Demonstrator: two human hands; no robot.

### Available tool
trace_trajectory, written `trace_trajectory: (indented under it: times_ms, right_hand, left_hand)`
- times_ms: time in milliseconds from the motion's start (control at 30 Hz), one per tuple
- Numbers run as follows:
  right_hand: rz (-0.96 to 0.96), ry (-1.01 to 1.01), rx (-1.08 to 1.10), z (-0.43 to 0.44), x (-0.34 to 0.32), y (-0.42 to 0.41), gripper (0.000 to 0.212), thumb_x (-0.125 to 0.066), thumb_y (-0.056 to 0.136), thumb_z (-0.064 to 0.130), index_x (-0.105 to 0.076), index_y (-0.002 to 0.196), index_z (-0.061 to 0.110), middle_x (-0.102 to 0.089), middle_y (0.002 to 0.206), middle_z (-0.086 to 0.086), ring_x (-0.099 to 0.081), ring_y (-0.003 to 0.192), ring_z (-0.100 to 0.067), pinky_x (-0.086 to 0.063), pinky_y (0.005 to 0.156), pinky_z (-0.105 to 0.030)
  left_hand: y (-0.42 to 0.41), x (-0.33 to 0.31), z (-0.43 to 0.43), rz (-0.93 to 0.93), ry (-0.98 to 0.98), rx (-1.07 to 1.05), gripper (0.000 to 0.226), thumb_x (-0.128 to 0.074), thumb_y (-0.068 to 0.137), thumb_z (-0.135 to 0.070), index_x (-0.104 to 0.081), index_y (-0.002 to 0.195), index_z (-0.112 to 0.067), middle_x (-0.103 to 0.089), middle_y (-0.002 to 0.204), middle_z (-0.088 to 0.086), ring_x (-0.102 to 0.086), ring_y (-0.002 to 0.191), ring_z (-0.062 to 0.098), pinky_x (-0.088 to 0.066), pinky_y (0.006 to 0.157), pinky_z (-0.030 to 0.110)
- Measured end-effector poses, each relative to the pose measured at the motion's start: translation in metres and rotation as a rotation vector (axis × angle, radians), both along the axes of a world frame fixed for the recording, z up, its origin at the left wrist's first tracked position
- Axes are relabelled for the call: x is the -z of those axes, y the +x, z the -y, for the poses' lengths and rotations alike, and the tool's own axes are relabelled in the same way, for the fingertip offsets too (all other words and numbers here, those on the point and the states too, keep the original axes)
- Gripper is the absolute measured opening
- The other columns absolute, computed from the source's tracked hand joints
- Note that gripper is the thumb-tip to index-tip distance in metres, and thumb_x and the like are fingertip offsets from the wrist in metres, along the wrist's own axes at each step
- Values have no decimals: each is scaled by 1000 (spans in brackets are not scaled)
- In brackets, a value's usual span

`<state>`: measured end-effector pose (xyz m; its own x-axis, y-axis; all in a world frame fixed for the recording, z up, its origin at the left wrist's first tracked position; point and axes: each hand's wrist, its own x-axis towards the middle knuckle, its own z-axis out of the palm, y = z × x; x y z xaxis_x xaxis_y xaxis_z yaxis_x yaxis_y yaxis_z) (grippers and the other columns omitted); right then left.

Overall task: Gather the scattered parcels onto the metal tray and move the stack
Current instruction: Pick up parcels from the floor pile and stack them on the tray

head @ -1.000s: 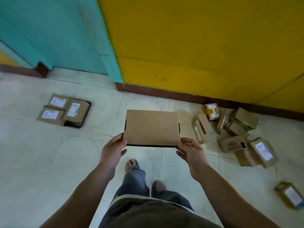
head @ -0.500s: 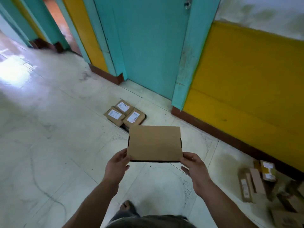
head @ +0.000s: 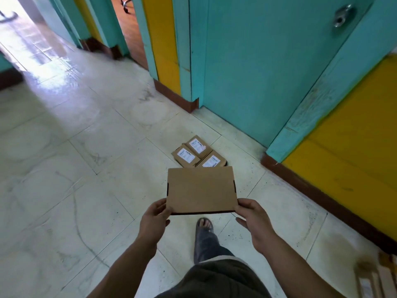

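A flat brown cardboard parcel [head: 202, 189] is held level in front of me at waist height. My left hand [head: 155, 218] grips its near left corner and my right hand [head: 252, 218] grips its near right corner. Beyond it, three small brown parcels [head: 197, 152] with white labels lie together on the floor near the teal door; a dark edge shows under them, and I cannot tell whether it is the tray. The held parcel hides their near side.
A teal door [head: 257, 61] and yellow wall [head: 352, 134] run along the right. A blurred pile of parcels [head: 378, 278] sits at the bottom right corner. My foot [head: 204, 227] is on the pale tiled floor [head: 75, 168], which stretches left towards a bright corridor.
The view has swung left and forward: the big pile of parcels slid out to the bottom right, and the three labelled parcels now lie straight ahead and closer. Both hands keep holding the flat parcel.
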<state>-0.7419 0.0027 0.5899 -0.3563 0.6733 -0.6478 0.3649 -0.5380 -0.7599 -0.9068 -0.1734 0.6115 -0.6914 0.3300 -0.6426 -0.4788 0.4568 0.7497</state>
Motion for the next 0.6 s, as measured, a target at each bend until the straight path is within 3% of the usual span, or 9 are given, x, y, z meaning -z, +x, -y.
trace_trajectory:
  times_ms: [200,300,467,600]
  right_hand:
    - [6,1,-24,-40,19,-115,15,-63,92,9,-64,103,19,-68,108,0,-63,103,-17,-51,83,-29]
    - [21,-18,-36,-70,21,-175,15,-63,91,6,-64,102,16,-68,106,0,-63,102,-17,-52,86,-32]
    - [47,2,-59,-97,15,-238,15,-62,90,4,-62,100,15,-67,103,1,-63,98,-16,-52,89,-34]
    - [96,32,-52,-111,20,-299,16,-62,90,6,-62,99,18,-66,103,3,-62,96,-16,-50,81,-29]
  left_hand:
    - [-111,5,-44,-51,-53,-8,33,-57,97,-16,-54,129,-16,-58,118,3,-51,112,22,-39,106,45]
    - [-172,8,-72,-47,-85,-16,35,-57,97,-15,-52,132,-15,-57,124,5,-50,113,23,-38,107,46]
    - [-230,5,-95,-29,-99,-9,34,-58,96,-14,-54,130,-15,-60,121,6,-54,112,23,-42,102,41]
    - [-300,18,-115,3,-102,36,29,-60,95,-13,-56,124,-17,-63,114,2,-58,104,20,-46,93,34]
